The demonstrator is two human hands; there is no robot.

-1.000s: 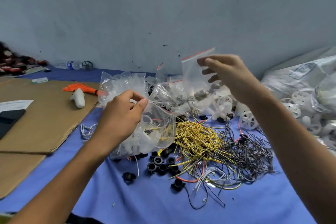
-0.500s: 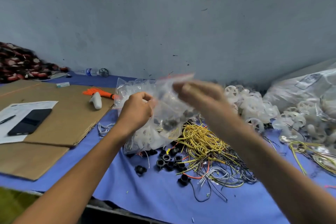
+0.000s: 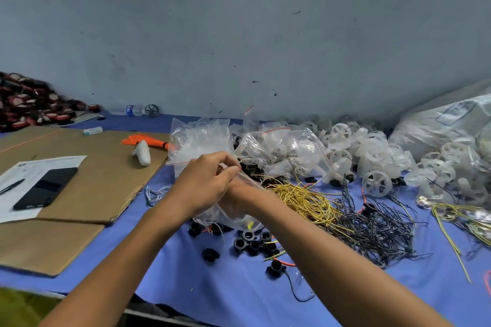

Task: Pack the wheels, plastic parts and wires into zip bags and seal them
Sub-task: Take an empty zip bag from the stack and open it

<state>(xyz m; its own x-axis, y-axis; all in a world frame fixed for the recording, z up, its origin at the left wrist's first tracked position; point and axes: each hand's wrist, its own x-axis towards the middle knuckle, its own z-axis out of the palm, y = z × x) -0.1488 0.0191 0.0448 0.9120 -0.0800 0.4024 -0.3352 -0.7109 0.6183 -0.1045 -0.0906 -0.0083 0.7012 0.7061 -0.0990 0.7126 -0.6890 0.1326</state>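
Head view: the left hand (image 3: 202, 188) pinches the top edge of a clear zip bag (image 3: 233, 216), fingers closed on the plastic. The right hand (image 3: 239, 198) lies behind the left hand, mostly hidden; its grip cannot be determined. The bag sits on the blue cloth (image 3: 212, 284), just left of the yellow wires (image 3: 303, 196). Black plastic parts (image 3: 252, 243) lie below the bag. White wheels (image 3: 377, 183) lie right of the yellow wires.

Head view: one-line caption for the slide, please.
Both hands, left over right, work a clear zip bag beside yellow wires, black plastic parts and white wheels.
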